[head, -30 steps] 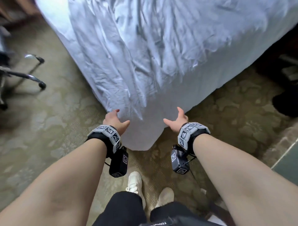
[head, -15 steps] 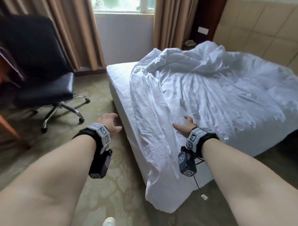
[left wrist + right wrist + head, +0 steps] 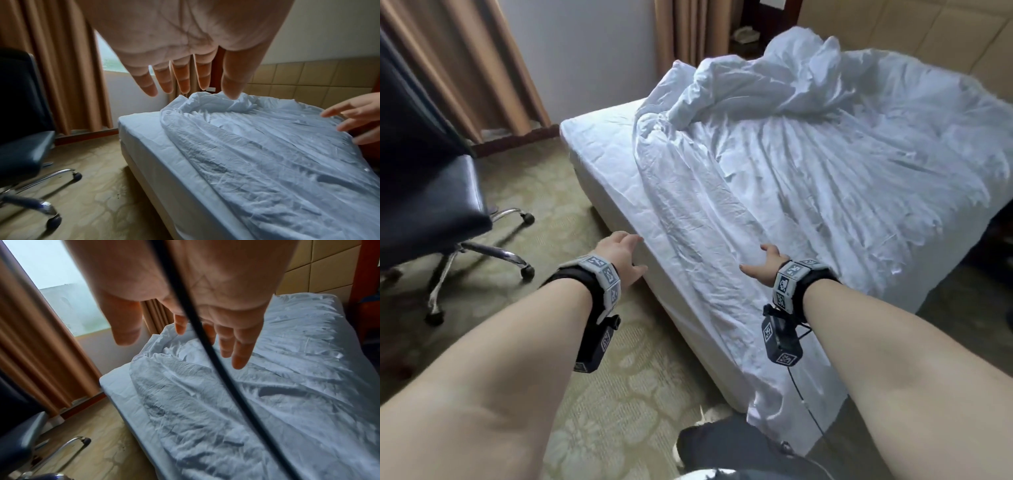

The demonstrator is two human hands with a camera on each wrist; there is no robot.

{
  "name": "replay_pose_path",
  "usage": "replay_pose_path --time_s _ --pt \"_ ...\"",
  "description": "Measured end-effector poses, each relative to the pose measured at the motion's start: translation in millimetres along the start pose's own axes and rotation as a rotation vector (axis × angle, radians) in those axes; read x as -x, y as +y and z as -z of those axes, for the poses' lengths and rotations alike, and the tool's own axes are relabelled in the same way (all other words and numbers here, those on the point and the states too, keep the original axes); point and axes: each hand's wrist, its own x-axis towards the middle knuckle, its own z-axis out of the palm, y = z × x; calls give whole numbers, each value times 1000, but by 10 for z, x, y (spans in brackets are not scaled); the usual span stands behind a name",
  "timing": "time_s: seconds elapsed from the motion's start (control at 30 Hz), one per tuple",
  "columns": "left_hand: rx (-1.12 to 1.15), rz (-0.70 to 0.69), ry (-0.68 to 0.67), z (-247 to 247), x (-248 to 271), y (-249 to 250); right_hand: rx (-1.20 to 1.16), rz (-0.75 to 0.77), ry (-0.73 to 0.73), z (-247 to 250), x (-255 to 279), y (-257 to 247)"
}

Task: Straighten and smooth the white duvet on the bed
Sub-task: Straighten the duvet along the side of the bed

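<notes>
The white duvet (image 3: pixel 808 192) lies wrinkled over the bed, bunched into a heap (image 3: pixel 767 82) near the headboard, leaving a strip of bare mattress (image 3: pixel 599 150) along the left side. Its near corner hangs off the foot end. My left hand (image 3: pixel 621 255) hovers open by the bed's left edge, fingers spread (image 3: pixel 183 76), holding nothing. My right hand (image 3: pixel 763 265) is open just above the duvet's near part, fingers straight (image 3: pixel 240 352). The right hand's fingers (image 3: pixel 353 118) also show in the left wrist view over the duvet (image 3: pixel 267 154).
A black swivel chair (image 3: pixel 424 192) on chrome legs stands on the patterned carpet (image 3: pixel 571 246) left of the bed. Brown curtains (image 3: pixel 458 65) and a window wall are behind it. A padded headboard (image 3: pixel 914 31) backs the bed. A black cable (image 3: pixel 201 340) dangles before the right wrist camera.
My view lifted from the bed's hanging corner to the whole bed. Both hands moved forward along the left side, the right one coming over the duvet. Both stayed open.
</notes>
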Motion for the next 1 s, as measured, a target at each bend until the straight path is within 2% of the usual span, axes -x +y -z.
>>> replay_pose_path --time_s 0.13,0.37,0.57,0.73,0.87,1.0 --pt "-20 -37 -40 57 -628 88 -1 -13 13 72 -513 -221" --pt "-104 -134 -87 318 -1550 281 -6 -44 -11 292 -1029 -453" --pt "-267 -338 -159 314 -2565 559 -111 -189 16 416 -1462 -364" --pt "-499 -533 -296 -57 -3487 733 -169 -302 -58 -10 -1951 -522" --pt "-734 -764 -406 -488 -4099 821 -164 -415 -162 -500 -2298 -672" --pt "-921 -862 -539 -945 -4507 750 -126 -531 -249 -1023 -2550 -717"
